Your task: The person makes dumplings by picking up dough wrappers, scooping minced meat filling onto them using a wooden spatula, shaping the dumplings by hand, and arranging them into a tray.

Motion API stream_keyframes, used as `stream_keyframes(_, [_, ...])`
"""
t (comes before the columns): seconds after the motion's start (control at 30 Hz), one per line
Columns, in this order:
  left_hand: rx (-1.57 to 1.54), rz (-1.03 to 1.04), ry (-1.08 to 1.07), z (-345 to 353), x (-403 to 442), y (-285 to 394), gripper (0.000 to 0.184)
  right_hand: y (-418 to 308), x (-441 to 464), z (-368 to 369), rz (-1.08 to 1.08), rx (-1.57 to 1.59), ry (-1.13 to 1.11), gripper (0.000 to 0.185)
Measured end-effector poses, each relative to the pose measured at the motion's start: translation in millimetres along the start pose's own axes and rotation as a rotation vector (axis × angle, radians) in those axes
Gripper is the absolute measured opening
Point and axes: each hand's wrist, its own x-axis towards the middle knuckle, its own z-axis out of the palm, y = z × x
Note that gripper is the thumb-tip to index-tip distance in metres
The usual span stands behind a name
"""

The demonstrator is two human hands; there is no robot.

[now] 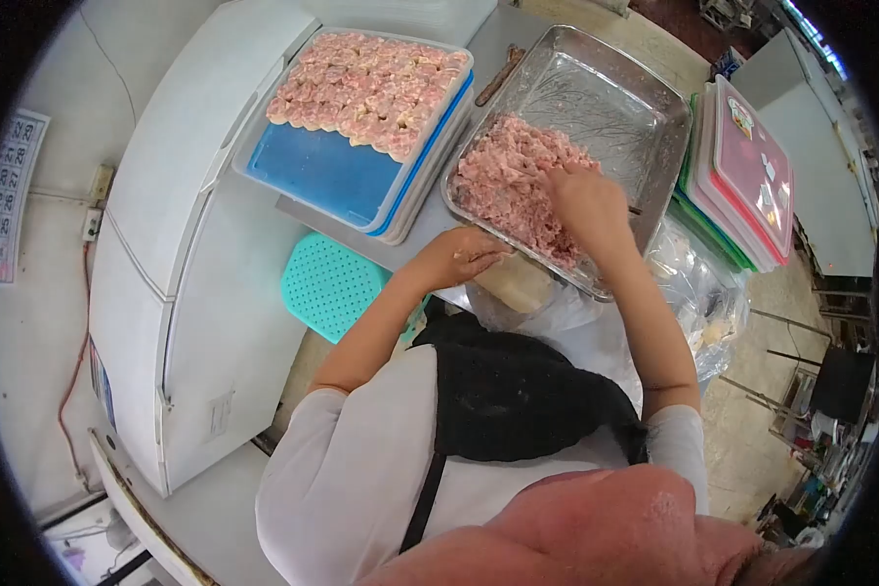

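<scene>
Ground meat (518, 186) fills the near left part of a metal tray (645, 107). My right hand (586, 200) reaches into the meat, its fingertips hidden in it. Just outside the tray's near edge, my left hand (461, 258) has its fingers curled together; what they hold, if anything, is too small to make out. Beside it lies a pale stack of wrappers (516, 283) on plastic. At the upper left, rows of meat-filled pieces (371, 88) cover the far part of a blue-lined container (322, 176).
A turquoise perforated stool (332, 283) stands below the container, beside a white freezer (225, 322). Stacked lids (752, 166) with pink and green edges lean right of the tray. Plastic bags (693, 283) lie under them. A brown stick-like tool (500, 75) rests between container and tray.
</scene>
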Motion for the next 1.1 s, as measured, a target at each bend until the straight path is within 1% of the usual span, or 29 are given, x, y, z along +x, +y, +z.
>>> stream_keyframes(0.07, [-0.098,-0.06,-0.058,-3.8,0.4,-12.5,0.023,-20.1,12.8,5.3,-0.084,-0.1,-0.019,0.012])
stream_keyframes(0.17, [-0.184,-0.097,-0.113,-12.0,2.2,-19.7,0.024,-45.1,6.1,29.8,-0.134,-0.072,-0.083,0.011])
stream_keyframes(0.2, [-0.203,-0.1,-0.129,-15.3,3.6,-19.3,0.024,-49.8,-1.8,37.9,-0.112,-0.03,-0.107,0.012])
stream_keyframes(0.27, [-0.115,-0.058,-0.218,-26.4,8.4,-15.8,0.024,-50.8,-18.2,48.4,-0.068,0.054,-0.159,0.016])
stream_keyframes(0.3, [-0.074,-0.038,-0.261,-28.6,10.0,-16.2,0.024,-50.4,-19.5,46.7,-0.011,0.103,-0.177,0.019])
stream_keyframes(0.37, [-0.126,0.01,-0.214,-23.0,8.3,-27.0,0.025,-51.0,-26.0,42.4,0.116,0.21,-0.217,0.026])
stream_keyframes(0.4, [-0.149,0.033,-0.19,-21.4,5.1,-31.7,0.026,-42.3,-27.7,46.9,0.254,0.355,-0.345,0.035])
stream_keyframes(0.5, [-0.135,0.115,-0.157,-19.9,0.3,-38.8,0.027,-19.3,-35.3,43.7,0.381,0.765,-0.404,0.034])
stream_keyframes(0.53, [-0.141,0.123,-0.166,-20.6,0.2,-39.8,0.026,-19.0,-31.9,34.7,0.308,0.674,-0.298,0.036])
stream_keyframes(0.6, [-0.149,0.138,-0.185,-25.2,1.5,-42.9,0.025,-18.1,-17.8,14.1,0.251,0.394,-0.205,0.033])
stream_keyframes(0.63, [-0.137,0.097,-0.201,-27.1,0.1,-41.8,0.024,-16.8,-10.4,6.7,0.22,0.251,-0.156,0.031])
stream_keyframes(0.7, [-0.11,0.019,-0.233,-30.5,-2.1,-39.4,0.023,-20.2,6.7,0.9,0.171,0.069,-0.061,0.026])
stream_keyframes(0.73, [-0.111,0.025,-0.192,-30.0,-3.0,-38.6,0.023,-23.6,13.8,0.9,0.145,-0.02,-0.014,0.024])
stream_keyframes(0.83, [-0.116,0.027,-0.09,-26.2,-7.6,-36.6,0.025,-36.0,18.1,21.8,0.023,-0.116,-0.013,0.018])
stream_keyframes(0.87, [-0.114,0.023,-0.068,-25.0,-8.1,-37.0,0.025,-41.0,14.3,24.3,0.012,-0.138,-0.028,0.015])
stream_keyframes(0.97, [-0.059,0.027,0.01,-22.9,-10.1,-35.7,0.022,-52.2,6.5,33.4,0.004,-0.081,-0.113,0.014])
stream_keyframes(1.03, [0.005,0.027,0.038,-22.5,-11.9,-34.6,0.02,-56.1,-6.5,39.9,0.006,-0.008,-0.193,0.018])
stream_keyframes(1.07, [0.129,0.165,0.075,-12.3,-14.2,-46.9,0.019,-56.0,-14.7,43.1,0.01,0.026,-0.236,0.02])
stream_keyframes(1.1, [0.138,0.128,0.082,-9.1,-15.1,-46.1,0.018,-53.7,-22.5,47.2,0.035,0.086,-0.229,0.023])
